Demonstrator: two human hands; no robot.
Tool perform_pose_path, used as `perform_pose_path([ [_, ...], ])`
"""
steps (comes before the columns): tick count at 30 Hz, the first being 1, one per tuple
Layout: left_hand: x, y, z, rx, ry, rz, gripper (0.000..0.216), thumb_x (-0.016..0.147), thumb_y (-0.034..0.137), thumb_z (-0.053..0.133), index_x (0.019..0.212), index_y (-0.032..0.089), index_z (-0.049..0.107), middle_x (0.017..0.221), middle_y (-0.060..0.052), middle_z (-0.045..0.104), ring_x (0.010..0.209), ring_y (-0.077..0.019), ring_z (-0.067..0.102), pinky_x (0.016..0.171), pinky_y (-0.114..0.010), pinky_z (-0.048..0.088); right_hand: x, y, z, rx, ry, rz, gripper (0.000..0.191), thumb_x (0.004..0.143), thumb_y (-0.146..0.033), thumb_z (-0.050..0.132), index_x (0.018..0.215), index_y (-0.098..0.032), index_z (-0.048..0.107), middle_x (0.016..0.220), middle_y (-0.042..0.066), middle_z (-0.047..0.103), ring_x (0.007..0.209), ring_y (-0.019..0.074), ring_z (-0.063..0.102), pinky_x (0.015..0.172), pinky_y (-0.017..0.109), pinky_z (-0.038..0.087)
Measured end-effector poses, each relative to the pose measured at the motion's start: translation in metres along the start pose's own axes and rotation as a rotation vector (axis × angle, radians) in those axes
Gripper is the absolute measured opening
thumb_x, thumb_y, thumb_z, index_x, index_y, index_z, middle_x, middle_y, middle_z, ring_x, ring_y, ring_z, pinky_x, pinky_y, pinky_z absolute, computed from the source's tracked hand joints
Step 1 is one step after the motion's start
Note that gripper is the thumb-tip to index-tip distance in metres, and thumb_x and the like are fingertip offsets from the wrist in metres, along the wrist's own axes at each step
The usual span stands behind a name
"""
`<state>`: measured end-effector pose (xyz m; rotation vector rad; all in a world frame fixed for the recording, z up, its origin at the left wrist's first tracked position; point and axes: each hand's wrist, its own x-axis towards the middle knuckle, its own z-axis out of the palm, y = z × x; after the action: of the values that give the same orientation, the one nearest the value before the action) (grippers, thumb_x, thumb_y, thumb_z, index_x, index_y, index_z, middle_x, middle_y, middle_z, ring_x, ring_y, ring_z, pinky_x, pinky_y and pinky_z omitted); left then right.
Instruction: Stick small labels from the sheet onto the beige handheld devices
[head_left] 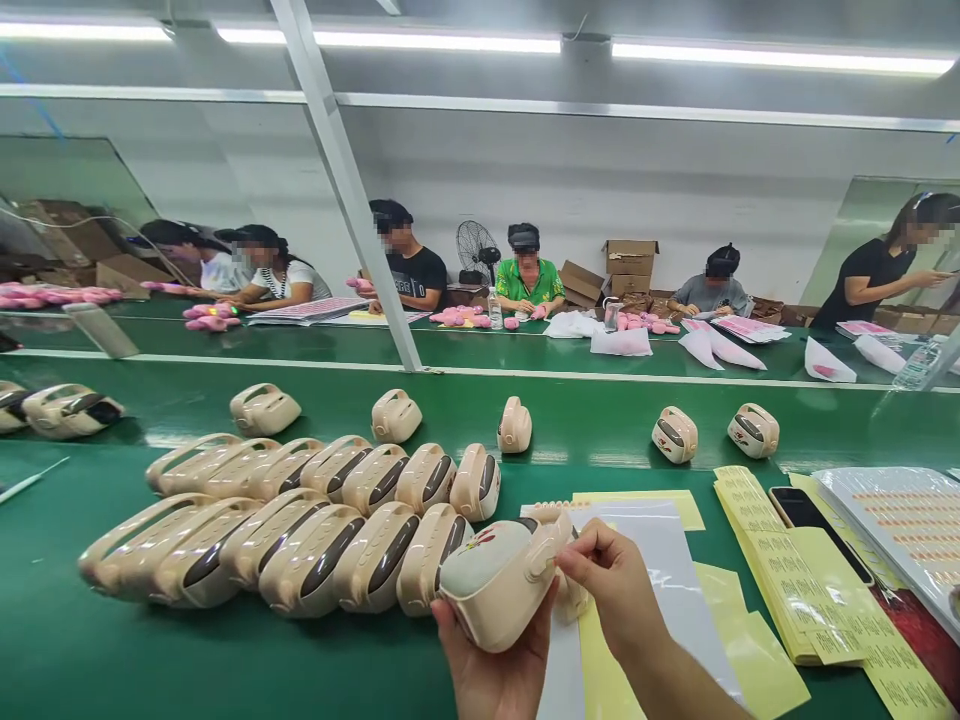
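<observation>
My left hand (491, 670) holds a beige toy case (501, 580) with a small red print on its rounded face, just above the near edge of the green table (90, 650). My right hand (611, 585) is closed, its fingertips pinched against the case's right end near the handle. Whether anything sits between those fingertips is too small to see. To the left, two rows of several identical beige cases (315, 520) with dark bands lie packed side by side.
Yellow label sheets (795, 580), a white backing sheet (675, 580) and a black phone (814, 520) lie to the right. Loose cases (675, 433) ride the green belt behind. Several people sit at the far table with pink items (214, 318), boxes and a fan.
</observation>
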<state>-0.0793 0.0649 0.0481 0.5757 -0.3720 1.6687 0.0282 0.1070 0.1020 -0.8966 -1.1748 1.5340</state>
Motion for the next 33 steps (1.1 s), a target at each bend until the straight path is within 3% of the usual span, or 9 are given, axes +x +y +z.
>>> perform_pose_path([
  [4, -0.004, -0.007, 0.005, 0.096, 0.055, -0.085, 0.063, 0.084, 0.065, 0.011, 0.126, 0.036, 0.048, 0.130, 0.005, 0.054, 0.122, -0.0145, 0.046, 0.102, -0.025, 0.035, -0.007, -0.004, 0.008, -0.006, 0.056, 0.000, 0.029, 0.050, -0.040, 0.074, 0.049, -0.019, 0.055, 0.055, -0.003, 0.047, 0.056, 0.0120, 0.036, 0.054, 0.025, 0.029],
  [9, -0.007, -0.008, 0.006, 0.254, 0.140, -0.086, 0.062, 0.084, 0.065, 0.008, 0.122, 0.041, 0.051, 0.128, 0.010, 0.055, 0.121, -0.0118, 0.047, 0.099, -0.023, 0.037, -0.006, 0.003, 0.004, -0.050, 0.081, -0.077, 0.027, 0.054, -0.040, 0.071, 0.049, -0.020, 0.054, 0.056, -0.003, 0.045, 0.055, 0.0124, 0.035, 0.054, 0.026, 0.029],
  [20, -0.008, -0.009, 0.004, 0.129, 0.113, -0.145, 0.060, 0.084, 0.065, 0.012, 0.119, 0.040, 0.054, 0.123, 0.009, 0.060, 0.118, -0.0100, 0.050, 0.099, -0.020, 0.036, -0.014, 0.007, 0.005, -0.266, 0.097, -0.238, 0.015, 0.064, -0.031, 0.065, 0.060, -0.022, 0.054, 0.066, -0.002, 0.043, 0.062, 0.0144, 0.041, 0.058, 0.027, 0.039],
  [25, -0.011, -0.009, 0.003, 0.150, 0.161, -0.248, 0.064, 0.081, 0.069, 0.013, 0.117, 0.040, 0.056, 0.121, 0.008, 0.062, 0.118, -0.0102, 0.050, 0.095, -0.017, 0.039, -0.009, 0.015, -0.001, -0.149, 0.170, -0.169, 0.037, 0.059, -0.037, 0.069, 0.086, -0.024, 0.047, 0.067, -0.005, 0.037, 0.062, 0.0142, 0.043, 0.059, 0.026, 0.041],
  [27, -0.012, -0.007, 0.003, 0.161, 0.189, -0.289, 0.066, 0.079, 0.073, 0.015, 0.116, 0.039, 0.057, 0.123, 0.007, 0.061, 0.116, -0.0113, 0.052, 0.094, -0.016, 0.039, -0.002, 0.016, -0.011, -0.152, 0.193, -0.138, 0.036, 0.063, -0.042, 0.066, 0.087, -0.024, 0.047, 0.065, -0.006, 0.035, 0.060, 0.0141, 0.042, 0.061, 0.027, 0.041],
  [31, -0.018, 0.004, -0.005, 0.264, 0.216, -0.284, 0.059, 0.081, 0.069, 0.013, 0.117, 0.046, 0.054, 0.124, 0.011, 0.060, 0.118, -0.0137, 0.051, 0.096, -0.025, 0.041, 0.007, 0.001, -0.036, -0.146, 0.265, -0.095, 0.036, 0.068, -0.048, 0.061, 0.091, -0.023, 0.049, 0.071, -0.002, 0.044, 0.069, 0.0166, 0.047, 0.068, 0.031, 0.041],
  [33, -0.022, 0.012, -0.010, 0.402, 0.206, -0.236, 0.052, 0.082, 0.067, 0.019, 0.117, 0.048, 0.052, 0.121, 0.009, 0.062, 0.115, -0.0187, 0.054, 0.095, -0.035, 0.044, 0.005, -0.014, -0.044, -0.111, 0.218, -0.134, 0.039, 0.066, -0.047, 0.064, 0.094, -0.023, 0.051, 0.077, 0.000, 0.050, 0.075, 0.0176, 0.051, 0.070, 0.032, 0.042],
])
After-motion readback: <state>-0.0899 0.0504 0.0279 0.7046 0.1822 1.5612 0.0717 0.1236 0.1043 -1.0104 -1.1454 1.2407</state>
